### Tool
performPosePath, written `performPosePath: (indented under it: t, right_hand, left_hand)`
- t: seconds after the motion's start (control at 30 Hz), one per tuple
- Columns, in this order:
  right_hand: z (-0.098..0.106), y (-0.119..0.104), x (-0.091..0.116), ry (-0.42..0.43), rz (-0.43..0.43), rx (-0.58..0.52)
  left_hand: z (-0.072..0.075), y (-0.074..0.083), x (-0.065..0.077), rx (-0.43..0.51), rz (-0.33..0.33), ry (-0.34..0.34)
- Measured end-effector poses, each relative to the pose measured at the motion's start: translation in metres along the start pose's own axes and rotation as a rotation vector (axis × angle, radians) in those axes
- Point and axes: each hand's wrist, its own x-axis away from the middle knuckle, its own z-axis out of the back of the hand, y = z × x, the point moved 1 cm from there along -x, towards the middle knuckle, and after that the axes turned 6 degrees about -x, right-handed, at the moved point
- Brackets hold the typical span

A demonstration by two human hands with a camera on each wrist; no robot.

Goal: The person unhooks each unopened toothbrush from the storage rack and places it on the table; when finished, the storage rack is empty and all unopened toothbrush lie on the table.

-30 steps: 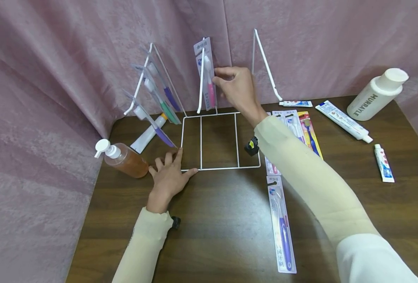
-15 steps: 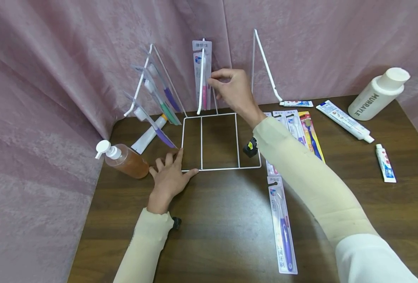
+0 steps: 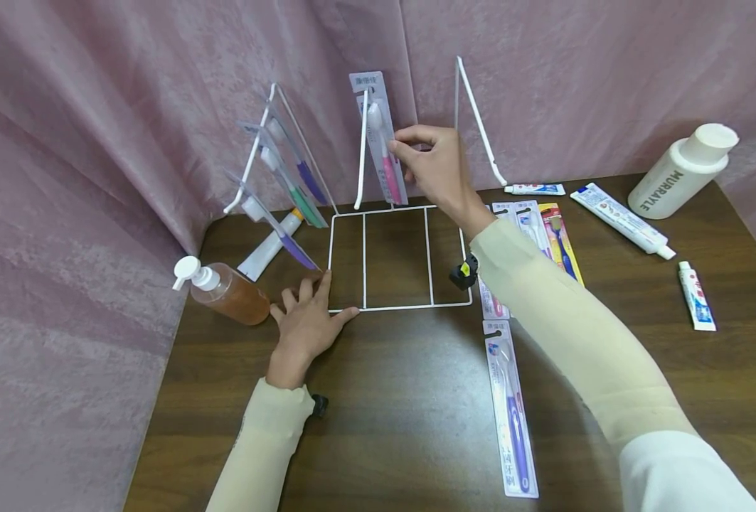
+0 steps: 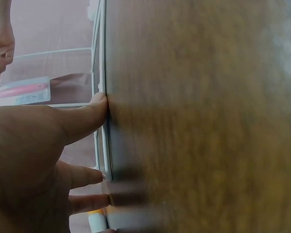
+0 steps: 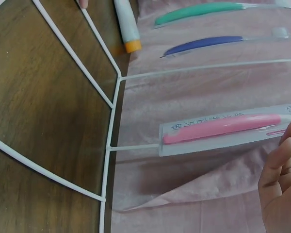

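A packaged toothbrush (image 3: 387, 160) with a pink handle hangs from the middle arm of the white wire rack (image 3: 395, 307), its lower end slanting to the right. My right hand (image 3: 438, 167) pinches the pack's right edge between thumb and fingers. In the right wrist view the pink toothbrush (image 5: 223, 127) lies across the picture, with the right hand (image 5: 283, 177) at its head end. My left hand (image 3: 304, 323) rests with spread fingers on the rack's front left corner. The left wrist view shows the thumb of the left hand (image 4: 43, 131) pressed against the front wire.
Several packaged toothbrushes (image 3: 288, 178) hang on the rack's left arm, over a white tube (image 3: 269, 245). A pump bottle (image 3: 230, 291) stands left. Toothbrush packs (image 3: 512, 409), toothpaste tubes (image 3: 622, 219) and a white bottle (image 3: 683, 171) are on the right. A pink curtain (image 3: 544, 85) hangs behind.
The pink toothbrush pack has turned and its lower end has swung right, my right hand shifting slightly right with it. My left hand stays on the rack's corner.
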Motion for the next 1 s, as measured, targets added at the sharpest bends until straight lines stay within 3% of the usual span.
performPosePath:
  t: [0.27, 0.4, 0.6, 0.8, 1.0]
  right_hand:
    - [0.017, -0.002, 0.013, -0.004, 0.006, 0.021]
    - [0.029, 0.001, 0.027, 0.004, -0.058, 0.036]
    - [0.052, 0.005, 0.061, -0.011, -0.211, 0.111]
    - [0.075, 0.007, 0.094, -0.05, -0.176, 0.11]
    - [0.1, 0.004, 0.128, -0.074, -0.251, 0.169]
  left_hand:
    - [-0.001, 0.0, 0.002, 0.006, 0.008, -0.005]
    - [-0.002, 0.0, 0.002, -0.002, 0.004, -0.001]
    - [-0.003, 0.001, 0.002, -0.006, 0.007, -0.003]
    - [-0.002, 0.001, 0.001, -0.008, 0.002, -0.004]
    - [0.0, -0.001, 0.001, -0.01, -0.002, -0.007]
